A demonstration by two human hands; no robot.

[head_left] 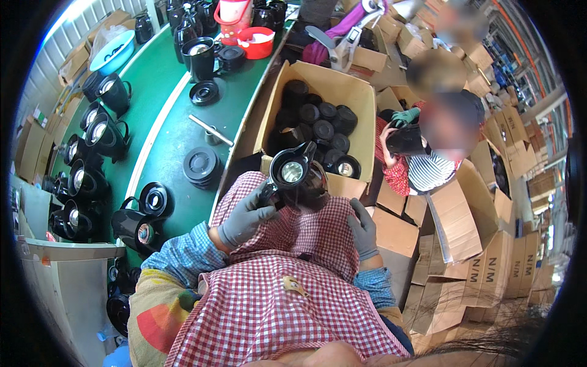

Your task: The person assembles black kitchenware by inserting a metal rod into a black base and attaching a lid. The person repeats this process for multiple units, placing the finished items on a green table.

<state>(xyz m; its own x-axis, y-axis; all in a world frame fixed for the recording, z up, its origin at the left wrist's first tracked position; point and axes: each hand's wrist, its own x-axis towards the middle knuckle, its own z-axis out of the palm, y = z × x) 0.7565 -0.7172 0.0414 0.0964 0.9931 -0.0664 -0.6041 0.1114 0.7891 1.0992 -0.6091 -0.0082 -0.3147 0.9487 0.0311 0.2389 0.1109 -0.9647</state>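
Note:
My left hand point(247, 217), in a grey glove, is closed round the handle of a glossy black jug point(315, 191) held over my lap. The jug's open mouth tilts up, showing a shiny metal inside. To the right of it, my right hand point(364, 231), also gloved, rests over my checked apron point(269, 300) with its fingers stretched out and nothing in them. On the green table to my left are a stack of black round lids point(202, 165), a black jug lying on its side point(127, 227) and a round black part point(156, 199) beside it.
A cardboard box point(361, 92) full of black round parts stands ahead. A metal T-shaped tool point(211, 130) sits on the table. Black jugs point(104, 133) line its far left, with a red basin point(255, 43) at the back. Another person point(431, 147) handles a black piece at right.

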